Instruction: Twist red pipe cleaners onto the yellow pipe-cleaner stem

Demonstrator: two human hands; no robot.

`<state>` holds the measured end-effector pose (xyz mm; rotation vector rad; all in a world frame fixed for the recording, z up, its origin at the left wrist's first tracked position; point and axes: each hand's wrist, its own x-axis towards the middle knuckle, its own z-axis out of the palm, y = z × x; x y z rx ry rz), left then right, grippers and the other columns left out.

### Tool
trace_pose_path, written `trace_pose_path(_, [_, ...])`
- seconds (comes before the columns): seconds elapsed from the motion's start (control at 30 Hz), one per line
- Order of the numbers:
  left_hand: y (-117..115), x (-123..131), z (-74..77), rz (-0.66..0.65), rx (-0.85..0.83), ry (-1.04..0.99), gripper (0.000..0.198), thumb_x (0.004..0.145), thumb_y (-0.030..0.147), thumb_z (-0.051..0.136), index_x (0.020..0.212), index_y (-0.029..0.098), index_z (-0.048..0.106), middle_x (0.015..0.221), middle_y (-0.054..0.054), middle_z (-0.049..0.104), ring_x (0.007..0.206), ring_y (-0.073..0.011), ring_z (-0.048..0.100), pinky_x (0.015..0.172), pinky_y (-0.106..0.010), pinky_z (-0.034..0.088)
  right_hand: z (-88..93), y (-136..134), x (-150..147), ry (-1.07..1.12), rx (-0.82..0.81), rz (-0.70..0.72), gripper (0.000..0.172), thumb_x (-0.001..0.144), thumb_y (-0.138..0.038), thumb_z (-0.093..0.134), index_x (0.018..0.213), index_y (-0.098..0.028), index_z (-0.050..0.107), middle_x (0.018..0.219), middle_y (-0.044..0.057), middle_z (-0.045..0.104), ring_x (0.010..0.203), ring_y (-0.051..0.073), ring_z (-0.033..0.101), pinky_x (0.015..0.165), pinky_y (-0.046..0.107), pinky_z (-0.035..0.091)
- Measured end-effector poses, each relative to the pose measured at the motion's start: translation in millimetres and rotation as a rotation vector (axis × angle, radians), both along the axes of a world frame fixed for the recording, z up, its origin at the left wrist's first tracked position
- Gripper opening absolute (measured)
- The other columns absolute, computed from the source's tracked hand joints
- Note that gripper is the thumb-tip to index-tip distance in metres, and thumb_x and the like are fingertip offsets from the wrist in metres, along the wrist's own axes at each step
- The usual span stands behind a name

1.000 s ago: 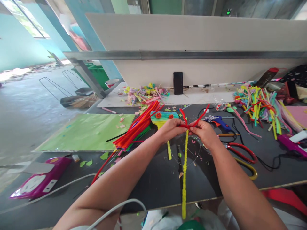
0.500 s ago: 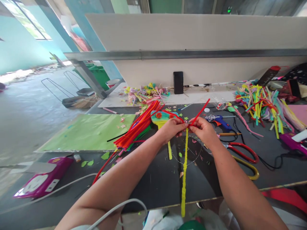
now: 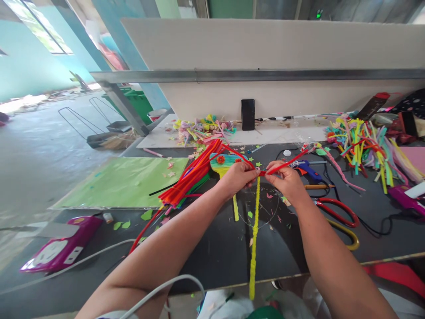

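Both my hands meet above the dark table (image 3: 215,252). My left hand (image 3: 236,177) and my right hand (image 3: 286,180) each pinch a red pipe cleaner (image 3: 285,164) where it crosses the top of a long yellow pipe cleaner (image 3: 254,230). The red ends spread out to the left and the right. The yellow one hangs down past the table's front edge. Just behind my left hand lies a yellow and teal woven paddle shape (image 3: 223,163) with red flowers on it.
A bundle of red, orange and green pipe cleaners (image 3: 191,177) lies left of my hands beside a green sheet (image 3: 122,181). A blue glue gun (image 3: 307,170), red and yellow scissors (image 3: 338,219), a heap of cut pipe cleaners (image 3: 361,146), a phone (image 3: 247,114) and a pink power strip (image 3: 59,250) surround them.
The red pipe cleaner's two ends, raised in a V a second ago, have swung down and outwards, now nearly level. My hands stayed at the same spot.
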<state>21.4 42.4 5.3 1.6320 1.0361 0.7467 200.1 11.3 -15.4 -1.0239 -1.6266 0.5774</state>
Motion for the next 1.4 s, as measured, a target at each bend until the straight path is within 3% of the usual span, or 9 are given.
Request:
trace_pose_path(0.3, [-4.6,1.0,6.9,0.036,0.072,0.115,0.034,0.076,0.044,0.054,0.059,0.015,0.052,0.047,0.002,0.049,0.042,-0.0069,0.041,0.042,-0.020,0.030,8.2,-2.6,5.5,-0.173,0.112,0.112,0.004,0.074,-0.022,0.066,0.071,-0.023,0.066,0.097,0.006,0.056,0.096,0.020,0.054,0.086,0.036,0.041])
trace_pose_path(0.43, [-9.8,3.9,12.9,0.069,0.165,0.206,0.029,0.072,0.035,0.057,0.053,0.015,0.049,0.044,0.004,0.045,0.043,-0.0070,0.040,0.043,-0.021,0.030,7.5,-1.7,1.7,-0.169,0.101,0.075,0.004,0.074,-0.023,0.066,0.070,-0.025,0.067,0.095,0.005,0.057,0.094,0.021,0.054,0.086,0.037,0.041])
trace_pose_path(0.53, [-9.8,3.7,11.3,0.032,0.176,0.214,0.026,0.071,0.035,0.057,0.055,0.015,0.052,0.045,0.004,0.047,0.043,-0.0078,0.043,0.043,-0.021,0.031,3.5,0.1,-3.9,-0.033,0.040,0.019,0.005,0.073,-0.025,0.067,0.069,-0.023,0.064,0.090,0.004,0.059,0.089,0.020,0.055,0.084,0.036,0.041])
trace_pose_path(0.7, [-4.5,0.5,3.9,-0.058,0.024,0.080,0.025,0.073,0.035,0.058,0.058,0.015,0.052,0.048,0.003,0.050,0.043,-0.0076,0.046,0.043,-0.019,0.034,-2.2,1.0,-7.6,0.095,-0.228,0.040,0.013,0.074,-0.033,0.065,0.071,-0.021,0.061,0.069,-0.001,0.056,0.067,0.015,0.051,0.067,0.030,0.043])
trace_pose_path(0.83, [-0.5,-2.3,2.5,-0.064,-0.080,-0.038,0.028,0.073,0.039,0.061,0.063,0.014,0.054,0.051,0.002,0.051,0.043,-0.0072,0.047,0.042,-0.019,0.035,-0.2,1.0,-2.7,0.028,-0.133,0.090,0.010,0.074,-0.031,0.065,0.075,-0.022,0.067,0.086,0.002,0.063,0.084,0.019,0.057,0.081,0.034,0.043])
trace_pose_path(0.93, [1.4,-3.9,1.9,-0.065,-0.070,-0.051,0.029,0.074,0.040,0.061,0.064,0.013,0.055,0.051,0.001,0.052,0.043,-0.0070,0.048,0.042,-0.018,0.036,-0.4,1.7,0.4,-0.034,-0.104,0.098,0.008,0.074,-0.027,0.064,0.080,-0.023,0.068,0.090,0.003,0.065,0.087,0.020,0.058,0.084,0.036,0.043])
trace_pose_path(1.23, [-3.7,-1.6,7.2,-0.071,0.027,0.105,0.028,0.074,0.040,0.059,0.062,0.014,0.057,0.048,0.001,0.053,0.042,-0.0077,0.047,0.042,-0.019,0.036,-0.8,-1.5,-4.0,0.230,-0.394,0.147,0.020,0.070,-0.030,0.067,0.085,-0.020,0.061,0.074,0.000,0.064,0.072,0.017,0.060,0.069,0.030,0.046])
trace_pose_path(1.4, [-3.8,-1.3,6.3,-0.115,0.017,0.124,0.027,0.074,0.039,0.058,0.068,0.013,0.062,0.050,0.001,0.055,0.043,-0.0081,0.048,0.043,-0.020,0.038,7.9,-4.3,-2.8,0.226,-0.519,0.199,0.021,0.067,-0.033,0.071,0.079,-0.020,0.059,0.065,-0.001,0.063,0.063,0.017,0.060,0.060,0.029,0.045])
